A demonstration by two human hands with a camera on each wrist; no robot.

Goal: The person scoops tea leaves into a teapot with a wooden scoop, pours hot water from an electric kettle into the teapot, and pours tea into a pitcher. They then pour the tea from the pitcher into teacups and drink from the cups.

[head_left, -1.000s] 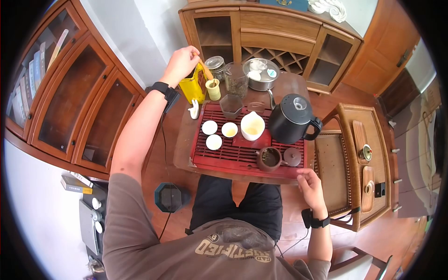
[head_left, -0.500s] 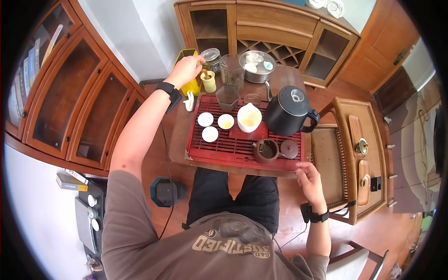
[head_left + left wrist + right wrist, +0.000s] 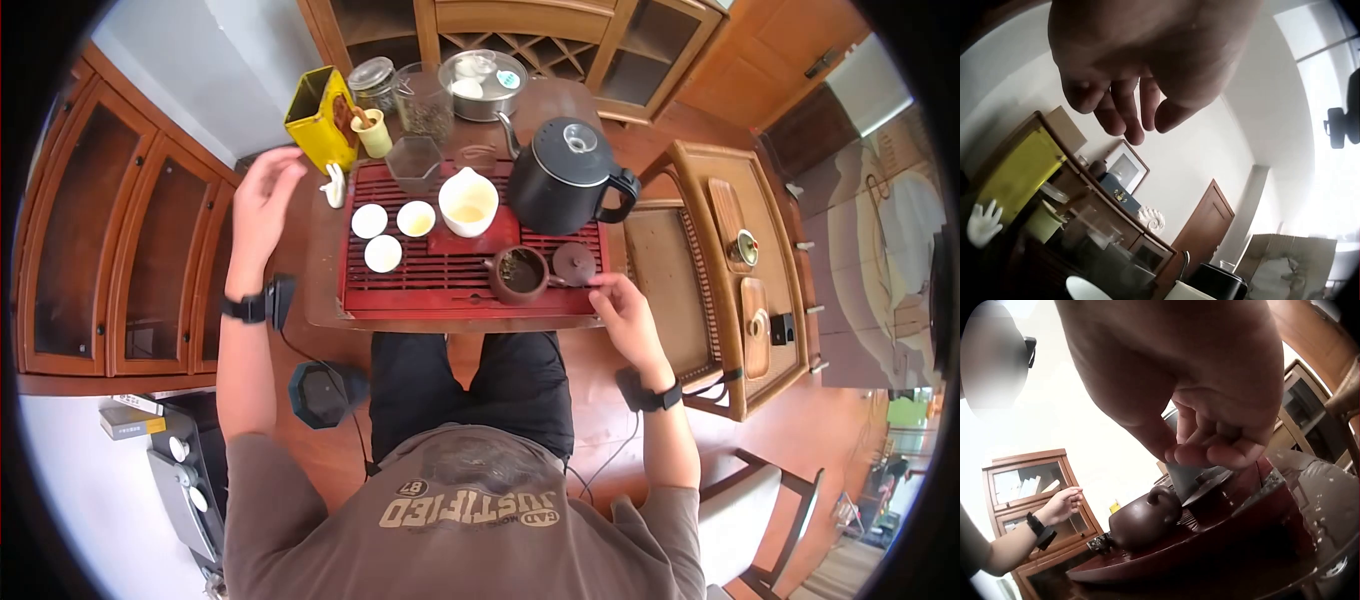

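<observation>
My left hand (image 3: pixel 265 200) is in the air left of the table, fingers loosely bent, holding nothing. Nearest to it are a white hand-shaped figurine (image 3: pixel 333 187), an open yellow tin (image 3: pixel 318 130) and a pale green holder (image 3: pixel 374 140) with wooden tea tools standing in it. At the front right corner of the red slatted tea tray (image 3: pixel 420 304) is my right hand (image 3: pixel 628 315), its fingers loosely curled and holding nothing. Close by its fingertips lies the brown teapot lid (image 3: pixel 574 262). Beside that, the brown clay teapot (image 3: pixel 518 274) stands uncovered, with wet leaves inside.
Three small white cups (image 3: pixel 383 254) and a white pitcher (image 3: pixel 468 205) of pale tea stand on the tray. A black kettle (image 3: pixel 565 180) is at its right. Behind are a glass jar (image 3: pixel 424 105) of leaves and a lidded steel pot (image 3: pixel 484 88). A wicker cart (image 3: pixel 690 290) stands right.
My left hand has let go of a wooden tool, which now stands in the pale green holder, and has drawn back toward me. My right hand stays by the tray corner. The head view has shifted.
</observation>
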